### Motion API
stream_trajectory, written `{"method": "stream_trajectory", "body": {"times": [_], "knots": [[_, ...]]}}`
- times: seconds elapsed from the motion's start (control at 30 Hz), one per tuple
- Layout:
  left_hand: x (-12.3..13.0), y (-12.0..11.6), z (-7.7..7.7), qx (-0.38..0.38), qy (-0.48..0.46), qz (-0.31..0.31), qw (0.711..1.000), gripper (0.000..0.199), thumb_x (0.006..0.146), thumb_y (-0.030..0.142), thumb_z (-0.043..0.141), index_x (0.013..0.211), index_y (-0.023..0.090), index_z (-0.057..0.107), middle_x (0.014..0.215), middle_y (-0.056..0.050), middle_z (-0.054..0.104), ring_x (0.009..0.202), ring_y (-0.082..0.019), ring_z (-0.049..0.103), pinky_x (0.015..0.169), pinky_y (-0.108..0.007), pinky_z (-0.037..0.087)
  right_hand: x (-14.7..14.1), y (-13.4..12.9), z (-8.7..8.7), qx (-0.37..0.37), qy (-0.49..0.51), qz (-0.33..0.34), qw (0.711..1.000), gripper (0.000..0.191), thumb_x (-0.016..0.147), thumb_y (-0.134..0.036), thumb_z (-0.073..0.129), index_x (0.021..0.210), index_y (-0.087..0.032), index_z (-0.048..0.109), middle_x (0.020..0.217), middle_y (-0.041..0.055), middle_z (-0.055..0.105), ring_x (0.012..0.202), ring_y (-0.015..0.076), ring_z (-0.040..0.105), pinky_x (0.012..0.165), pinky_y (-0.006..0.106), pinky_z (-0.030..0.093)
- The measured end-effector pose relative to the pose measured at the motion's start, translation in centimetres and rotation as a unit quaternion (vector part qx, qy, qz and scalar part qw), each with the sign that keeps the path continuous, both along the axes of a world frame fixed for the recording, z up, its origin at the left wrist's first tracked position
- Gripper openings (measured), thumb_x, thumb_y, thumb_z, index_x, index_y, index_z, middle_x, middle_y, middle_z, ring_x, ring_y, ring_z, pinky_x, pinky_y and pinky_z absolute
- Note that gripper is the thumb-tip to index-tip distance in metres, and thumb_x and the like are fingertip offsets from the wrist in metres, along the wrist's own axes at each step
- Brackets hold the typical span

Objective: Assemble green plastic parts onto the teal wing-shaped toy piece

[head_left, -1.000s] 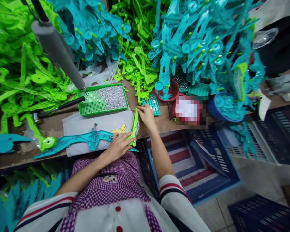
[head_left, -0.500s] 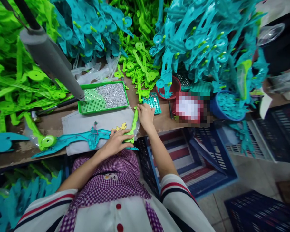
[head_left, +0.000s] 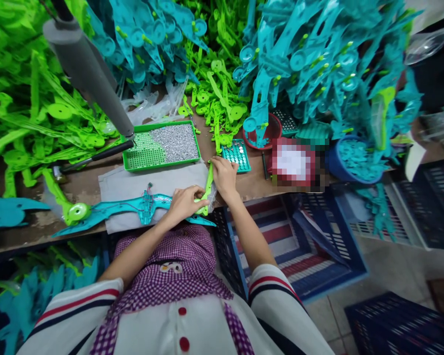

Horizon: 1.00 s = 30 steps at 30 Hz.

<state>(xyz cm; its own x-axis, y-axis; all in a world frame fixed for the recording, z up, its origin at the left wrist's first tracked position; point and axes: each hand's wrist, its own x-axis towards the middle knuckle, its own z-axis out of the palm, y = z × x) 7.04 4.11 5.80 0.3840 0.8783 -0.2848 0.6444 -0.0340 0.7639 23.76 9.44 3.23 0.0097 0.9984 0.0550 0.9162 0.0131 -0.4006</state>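
A long turquoise plastic bow-shaped body (head_left: 113, 211), with thin wires and a small block at its middle, lies across the grey cloth (head_left: 113, 185) at the table edge. At its right end a bright green plastic arm (head_left: 209, 183) stands angled upward, with clear plastic beside it. My left hand (head_left: 187, 203) is closed on the lower end of this arm, where it meets the turquoise body. The fingers of my right hand (head_left: 225, 176) are bent and pinch the arm's upper tip. Another green arm (head_left: 64, 199) with a round disc sits at the body's left end.
A green tray (head_left: 163, 165) of small metal screws lies behind the cloth, under a hanging grey screwdriver (head_left: 92, 79). Nearby are a teal tray (head_left: 237, 154), a red bowl (head_left: 262, 143) and a blue bucket (head_left: 333, 158). Green and turquoise parts are piled behind; blue crates (head_left: 340, 246) stand below.
My left hand's fingers have drawn in and bent more around the lower end of the green arm. My right hand stays at the upper tip. The whole view has shifted slightly.
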Motion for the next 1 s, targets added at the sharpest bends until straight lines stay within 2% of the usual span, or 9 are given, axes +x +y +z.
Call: {"method": "stream_trajectory", "body": {"times": [0.17, 0.33, 0.5, 0.57, 0.67, 0.8, 1.0], "knots": [[-0.2, 0.0, -0.2, -0.010, 0.017, -0.021, 1.000, 0.024, 0.085, 0.038, 0.069, 0.105, 0.025, 0.067, 0.100, 0.000, 0.076, 0.095, -0.019, 0.069, 0.087, -0.031, 0.047, 1.6, -1.4, 0.2, -0.049, -0.014, 0.082, 0.995, 0.047, 0.097, -0.025, 0.031, 0.139, -0.023, 0.053, 0.146, 0.0087, 0.053, 0.143, 0.0278, 0.039, 0.109, 0.055, 0.024], [-0.4, -0.1, -0.5, 0.021, 0.041, -0.066, 0.997, 0.023, 0.090, 0.040, 0.062, 0.106, 0.023, 0.064, 0.108, -0.003, 0.073, 0.104, -0.022, 0.066, 0.090, -0.035, 0.042, 2.2, -1.6, 0.5, -0.066, -0.030, 0.108, 0.992, 0.050, 0.098, -0.028, 0.028, 0.145, -0.025, 0.045, 0.150, 0.0086, 0.048, 0.147, 0.0261, 0.034, 0.115, 0.061, 0.014], [0.1, -0.4, 0.0, 0.026, 0.056, -0.036, 0.997, 0.024, 0.086, 0.041, 0.066, 0.103, 0.023, 0.065, 0.107, -0.003, 0.072, 0.103, -0.023, 0.065, 0.093, -0.039, 0.037, 2.4, -1.7, 0.4, -0.101, -0.031, 0.128, 0.986, 0.057, 0.096, -0.046, 0.034, 0.151, -0.026, 0.034, 0.156, 0.0091, 0.039, 0.148, 0.0288, 0.030, 0.116, 0.065, 0.011], [0.2, -0.2, 0.1, 0.023, 0.056, -0.026, 0.998, 0.024, 0.085, 0.039, 0.068, 0.103, 0.024, 0.066, 0.106, -0.003, 0.073, 0.102, -0.023, 0.065, 0.094, -0.040, 0.037, 2.1, -1.7, 0.2, -0.087, -0.045, 0.127, 0.987, 0.062, 0.096, -0.052, 0.034, 0.152, -0.027, 0.030, 0.158, 0.0087, 0.035, 0.149, 0.0285, 0.028, 0.117, 0.065, 0.009], [-0.1, 0.6, 0.1, 0.008, 0.045, -0.029, 0.999, 0.025, 0.084, 0.036, 0.069, 0.106, 0.024, 0.069, 0.105, -0.004, 0.075, 0.099, -0.024, 0.067, 0.092, -0.039, 0.040, 1.3, -1.5, -0.2, -0.064, -0.074, 0.111, 0.989, 0.060, 0.098, -0.050, 0.030, 0.153, -0.027, 0.026, 0.160, 0.0076, 0.033, 0.149, 0.0268, 0.027, 0.118, 0.064, 0.010], [-1.1, 1.5, -0.4, -0.011, 0.018, -0.058, 0.998, 0.020, 0.087, 0.030, 0.065, 0.105, 0.023, 0.072, 0.105, -0.004, 0.075, 0.093, -0.023, 0.069, 0.084, -0.034, 0.047, 0.3, -1.0, -0.3, -0.054, -0.100, 0.099, 0.988, 0.056, 0.100, -0.044, 0.025, 0.152, -0.025, 0.028, 0.158, 0.0074, 0.036, 0.148, 0.0248, 0.030, 0.120, 0.060, 0.011], [-1.6, 1.4, -0.6, 0.023, 0.045, -0.079, 0.996, 0.014, 0.085, 0.030, 0.065, 0.096, 0.022, 0.070, 0.096, -0.003, 0.074, 0.088, -0.020, 0.067, 0.083, -0.032, 0.047, 0.4, -0.8, -0.3, -0.035, -0.077, 0.087, 0.993, 0.054, 0.100, -0.041, 0.026, 0.150, -0.025, 0.034, 0.157, 0.0074, 0.039, 0.147, 0.0261, 0.033, 0.119, 0.060, 0.012]]}}
